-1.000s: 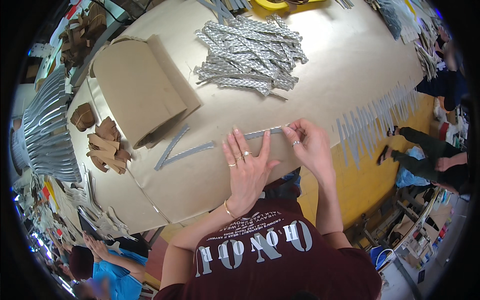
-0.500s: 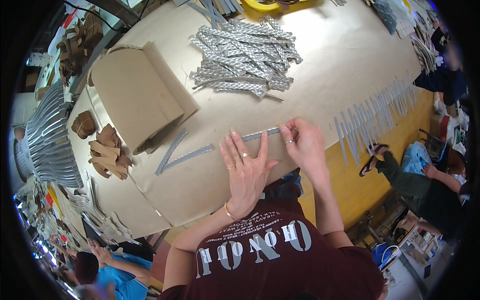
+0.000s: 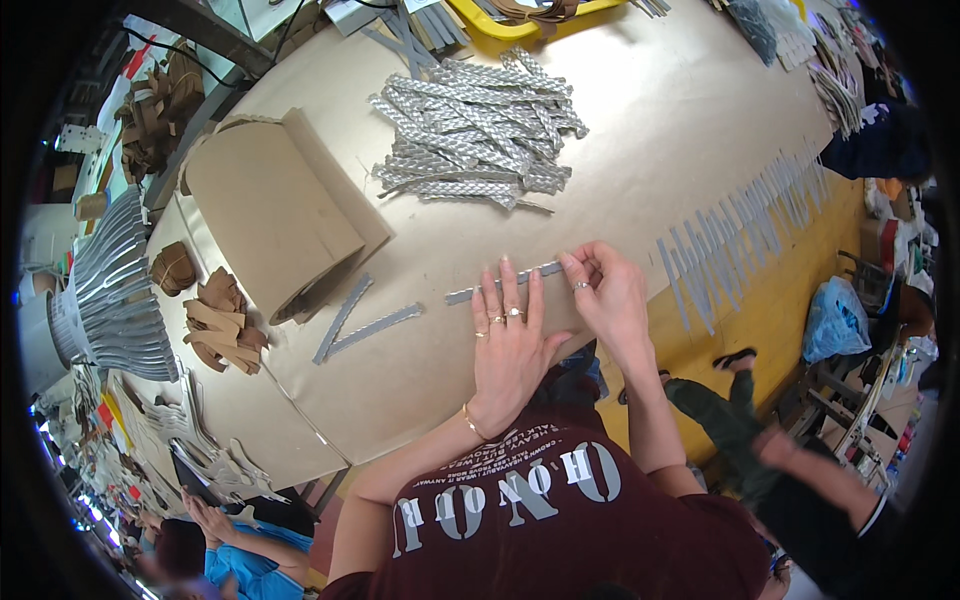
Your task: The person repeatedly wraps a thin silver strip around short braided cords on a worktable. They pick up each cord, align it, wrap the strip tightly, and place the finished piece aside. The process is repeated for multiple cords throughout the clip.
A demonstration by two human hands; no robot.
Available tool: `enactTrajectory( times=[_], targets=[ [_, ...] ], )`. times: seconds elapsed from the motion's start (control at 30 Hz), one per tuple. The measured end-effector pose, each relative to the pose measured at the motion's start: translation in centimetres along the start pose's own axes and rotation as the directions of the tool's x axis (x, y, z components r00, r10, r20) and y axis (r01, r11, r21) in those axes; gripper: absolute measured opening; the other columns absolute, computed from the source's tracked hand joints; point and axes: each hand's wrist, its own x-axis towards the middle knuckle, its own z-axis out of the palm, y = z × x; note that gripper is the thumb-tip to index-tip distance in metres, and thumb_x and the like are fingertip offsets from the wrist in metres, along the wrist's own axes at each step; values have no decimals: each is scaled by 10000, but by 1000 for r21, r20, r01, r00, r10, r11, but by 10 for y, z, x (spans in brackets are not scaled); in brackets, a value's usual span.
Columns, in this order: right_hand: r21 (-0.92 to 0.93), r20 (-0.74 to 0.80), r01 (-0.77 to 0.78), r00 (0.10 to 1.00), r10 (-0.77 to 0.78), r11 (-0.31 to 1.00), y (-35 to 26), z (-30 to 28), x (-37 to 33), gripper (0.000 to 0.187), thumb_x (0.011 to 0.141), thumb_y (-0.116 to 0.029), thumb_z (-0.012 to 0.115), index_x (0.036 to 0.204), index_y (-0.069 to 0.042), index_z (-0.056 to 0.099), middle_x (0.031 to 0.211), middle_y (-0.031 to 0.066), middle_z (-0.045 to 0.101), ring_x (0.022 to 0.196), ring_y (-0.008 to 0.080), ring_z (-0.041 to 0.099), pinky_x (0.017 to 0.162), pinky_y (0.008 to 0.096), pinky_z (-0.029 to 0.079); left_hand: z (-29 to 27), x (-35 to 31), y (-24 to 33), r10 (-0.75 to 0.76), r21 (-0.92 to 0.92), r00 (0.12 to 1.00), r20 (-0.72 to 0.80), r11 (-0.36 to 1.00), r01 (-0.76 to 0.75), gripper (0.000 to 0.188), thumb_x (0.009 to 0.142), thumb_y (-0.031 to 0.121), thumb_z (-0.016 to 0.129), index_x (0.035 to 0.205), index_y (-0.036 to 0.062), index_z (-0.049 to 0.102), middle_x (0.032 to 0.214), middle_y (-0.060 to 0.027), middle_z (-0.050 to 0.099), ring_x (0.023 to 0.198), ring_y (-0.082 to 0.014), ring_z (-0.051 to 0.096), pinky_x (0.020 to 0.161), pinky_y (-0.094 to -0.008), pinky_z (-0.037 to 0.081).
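A narrow grey strip with a silvery braid along its edge (image 3: 458, 297) lies crosswise on the table in front of me. My left hand (image 3: 508, 350) rests flat over it, fingers stretched and slightly spread, hiding the strip's middle. At the strip's right end, my right hand (image 3: 612, 302) pinches it between thumb and forefinger. To the left, two similar grey strips (image 3: 376, 328) lie in a V shape. Beyond my hands is a heap of silvery braided pieces (image 3: 480, 130).
Left stand a curled brown board (image 3: 270, 205) and bundles of brown pieces (image 3: 222, 320). Several grey strips (image 3: 700, 262) hang over the table's right edge. A yellow tray (image 3: 500, 22) sits at the back. One person (image 3: 800, 470) passes on the right; another (image 3: 250, 545) sits lower left.
My left hand has shifted slightly right, exposing the strip's left end. My right hand keeps its pinch at the right end. The person on the right has come closer.
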Motion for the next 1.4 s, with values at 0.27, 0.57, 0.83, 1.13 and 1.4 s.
enactTrajectory(
  times=[0.27, 0.57, 0.83, 1.13, 1.4],
  targets=[
    [-112, -17, 66, 998, -69, 992, 2, 3, 0, 180, 952, -161, 656, 928, 16, 638, 668, 108, 619, 580, 191, 576, 562, 336, 449, 1, 1, 2, 5, 33, 1000, -9, 999, -5, 893, 872, 605, 591, 1530, 54, 345, 1574, -321, 246, 1439, -496, 286, 1185, -559, 203],
    [40, -10, -108, 994, 108, 993, 2, -3, -3, 228, 907, -246, 713, 894, -30, 641, 644, 89, 579, 574, 247, 569, 577, 395, 452, 0, 4, 4, -1, 28, 1000, -1, 1000, 1, 860, 882, 594, 588, 1530, 77, 358, 1562, -341, 253, 1434, -514, 282, 1181, -580, 188],
    [-139, -24, -126, 992, 124, 982, -9, 1, -2, 241, 887, -292, 734, 863, -74, 635, 652, 62, 562, 605, 244, 569, 574, 389, 431, 3, 3, 2, 1, -30, 1000, -18, 1000, -1, 898, 869, 595, 613, 1539, 66, 336, 1565, -335, 237, 1453, -513, 223, 1183, -578, 190],
    [-176, -14, -97, 995, 96, 980, -10, -2, -1, 252, 886, -296, 737, 852, -71, 628, 646, 61, 566, 607, 254, 566, 582, 403, 425, -15, -33, -50, -138, -165, 990, 1, 977, 136, 926, 892, 545, 613, 1537, -26, 277, 1605, -261, 222, 1490, -421, 210, 1207, -521, 150],
    [-34, 22, -41, 999, 41, 999, -2, -8, 0, 228, 902, -255, 718, 867, -42, 643, 629, 77, 552, 611, 252, 569, 596, 398, 434, -11, -12, -39, -84, -150, 966, -243, 987, 49, 629, 927, 347, 638, 1413, -15, 468, 1567, -260, 305, 1472, -380, 276, 1190, -500, 205]
  ],
)
